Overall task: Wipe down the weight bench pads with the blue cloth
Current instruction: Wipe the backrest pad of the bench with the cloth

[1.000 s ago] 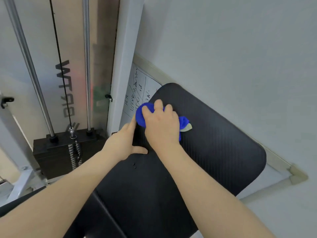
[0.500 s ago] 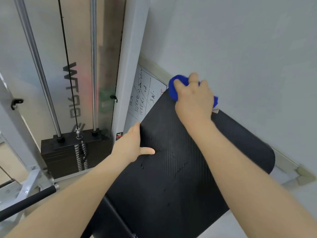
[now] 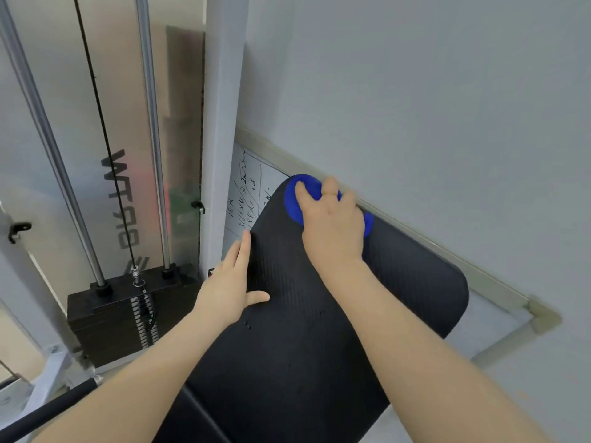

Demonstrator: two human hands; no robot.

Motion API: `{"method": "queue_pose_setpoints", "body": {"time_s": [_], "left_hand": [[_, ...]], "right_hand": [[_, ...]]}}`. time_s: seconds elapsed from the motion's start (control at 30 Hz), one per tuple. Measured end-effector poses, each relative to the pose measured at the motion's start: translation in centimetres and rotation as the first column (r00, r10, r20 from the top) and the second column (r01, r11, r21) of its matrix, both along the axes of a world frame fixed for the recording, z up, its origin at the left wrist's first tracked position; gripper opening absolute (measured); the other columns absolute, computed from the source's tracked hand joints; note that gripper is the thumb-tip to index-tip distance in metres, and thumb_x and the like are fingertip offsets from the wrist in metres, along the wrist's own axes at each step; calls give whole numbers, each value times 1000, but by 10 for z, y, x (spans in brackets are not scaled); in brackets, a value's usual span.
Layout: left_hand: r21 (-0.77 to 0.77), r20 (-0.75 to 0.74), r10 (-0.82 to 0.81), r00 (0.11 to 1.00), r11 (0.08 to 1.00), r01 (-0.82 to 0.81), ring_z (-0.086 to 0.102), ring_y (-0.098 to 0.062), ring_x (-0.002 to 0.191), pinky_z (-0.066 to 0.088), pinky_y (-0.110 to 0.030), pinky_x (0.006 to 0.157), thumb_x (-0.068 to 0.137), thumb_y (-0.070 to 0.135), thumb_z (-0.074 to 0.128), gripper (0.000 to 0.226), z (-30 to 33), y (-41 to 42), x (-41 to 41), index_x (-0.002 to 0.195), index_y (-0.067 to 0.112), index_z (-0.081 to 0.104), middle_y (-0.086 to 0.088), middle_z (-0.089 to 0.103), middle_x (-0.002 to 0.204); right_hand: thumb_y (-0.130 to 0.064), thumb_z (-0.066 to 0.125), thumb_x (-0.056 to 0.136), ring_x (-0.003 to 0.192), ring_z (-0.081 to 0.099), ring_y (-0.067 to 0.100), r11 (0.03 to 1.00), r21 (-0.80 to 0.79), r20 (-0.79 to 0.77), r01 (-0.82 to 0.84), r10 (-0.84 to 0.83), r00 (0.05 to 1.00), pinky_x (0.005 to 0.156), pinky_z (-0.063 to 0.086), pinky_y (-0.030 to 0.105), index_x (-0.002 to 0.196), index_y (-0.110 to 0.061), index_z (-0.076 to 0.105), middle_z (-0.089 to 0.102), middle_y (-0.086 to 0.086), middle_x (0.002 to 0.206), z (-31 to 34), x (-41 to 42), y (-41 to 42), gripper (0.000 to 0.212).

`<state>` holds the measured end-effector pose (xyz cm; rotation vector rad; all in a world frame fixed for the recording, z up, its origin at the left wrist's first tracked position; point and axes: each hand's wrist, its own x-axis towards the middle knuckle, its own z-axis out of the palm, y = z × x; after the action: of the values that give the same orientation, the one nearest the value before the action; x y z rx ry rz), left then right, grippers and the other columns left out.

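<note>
A black textured bench pad (image 3: pixel 399 292) fills the lower middle of the view, tilted up toward a grey wall. My right hand (image 3: pixel 332 228) presses a bunched blue cloth (image 3: pixel 295 199) onto the pad's far top edge, fingers closed over it. The cloth shows on both sides of the hand. My left hand (image 3: pixel 233 282) lies flat on the pad's left edge, fingers stretched out along the side and thumb on the top surface. A few small droplets dot the pad near the left thumb.
A weight stack (image 3: pixel 121 311) with guide rods and a cable stands at the left behind a white upright post (image 3: pixel 220 155). A whiteboard (image 3: pixel 249 190) with handwriting leans against the wall behind the pad. A black padded bar (image 3: pixel 48 407) pokes in at lower left.
My right hand carried the cloth from the pad's middle up to its far top edge, and has since shifted slightly left along that edge. The left hand stayed on the pad's left side.
</note>
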<state>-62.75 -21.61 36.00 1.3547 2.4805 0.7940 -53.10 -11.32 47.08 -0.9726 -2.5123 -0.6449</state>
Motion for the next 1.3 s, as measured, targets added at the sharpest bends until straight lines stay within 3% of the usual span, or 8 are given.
{"method": "queue_pose_setpoints", "body": {"time_s": [0.1, 0.23, 0.47, 0.6, 0.7, 0.93, 1.13, 1.3], "left_hand": [[-49, -1, -23, 1000, 999, 23, 38, -31, 132, 47, -45, 95, 77, 43, 68, 113, 7, 3, -3, 144, 31, -22, -3, 9, 158], [-72, -150, 20, 989, 997, -31, 40, -33, 130, 48, -42, 94, 79, 43, 67, 108, 8, 0, 6, 146, 31, -17, -10, 8, 157], [-51, -436, -13, 900, 999, -11, 27, -33, 141, 32, -43, 110, 76, 26, 74, 98, 14, 2, 28, 149, 21, 9, -10, 9, 159], [-67, -588, -60, 807, 997, 26, 51, -35, 126, 42, -53, 99, 49, 20, 90, 102, 19, -4, 33, 138, 11, 43, -10, 46, 144], [-55, -642, -126, 756, 992, 118, 56, -33, 121, 45, -52, 95, 47, 19, 86, 92, 25, -7, 41, 131, 6, 50, -12, 51, 140], [75, -356, -184, 916, 972, 224, 51, -34, 121, 41, -36, 100, 77, 31, 52, 77, 44, 8, 74, 147, 17, 25, -19, 22, 154], [-26, -270, -246, 931, 968, 248, 19, -21, 145, 33, -29, 107, 86, 36, 55, 82, 54, 3, 75, 149, 31, 2, -2, -8, 160], [-82, -273, -259, 926, 966, 246, 8, -20, 147, 37, -30, 105, 76, 51, 64, 105, 52, 4, 76, 148, 31, -10, -1, -18, 158]], "right_hand": [[-10, 75, 51, 56, 42, 22, 988, -57, 125, -143, 149, 981, 45, 28, 27, 112, -22, 66, 62, 12, 95, -40, 36, -30, 63], [-10, 58, 80, 72, 31, 24, 977, -147, 412, -153, 201, 889, 58, 28, 32, 128, -17, 46, 42, 14, 124, -31, 47, -32, 50], [-8, 62, 70, 68, 42, 21, 995, 79, 27, -57, 55, 998, 55, 27, 29, 109, -22, 62, 58, 8, 106, 17, 26, 7, 41], [-7, 51, 82, 76, 32, 24, 988, -111, 129, -105, 119, 984, 57, 30, 31, 131, -19, 42, 41, 14, 126, -8, 72, -16, 52], [-6, 45, 85, 81, 35, 26, 988, -99, 117, -118, 129, 985, 59, 28, 32, 121, -17, 45, 37, 13, 126, 4, 86, -10, 38], [-15, 55, 86, 85, 51, 25, 990, 19, 19, -142, 142, 990, 60, 31, 30, 129, -20, 51, 51, 11, 120, 19, 61, 7, 44], [3, 74, 45, 57, 27, 22, 998, 49, -167, -48, 55, 984, 46, 23, 22, 98, -17, 72, 62, 15, 86, 6, 146, 8, 56], [-2, 74, 54, 57, 42, 26, 998, 64, -145, -20, 29, 989, 48, 25, 24, 101, -18, 71, 61, 17, 92, 19, 119, 13, 50]]}}
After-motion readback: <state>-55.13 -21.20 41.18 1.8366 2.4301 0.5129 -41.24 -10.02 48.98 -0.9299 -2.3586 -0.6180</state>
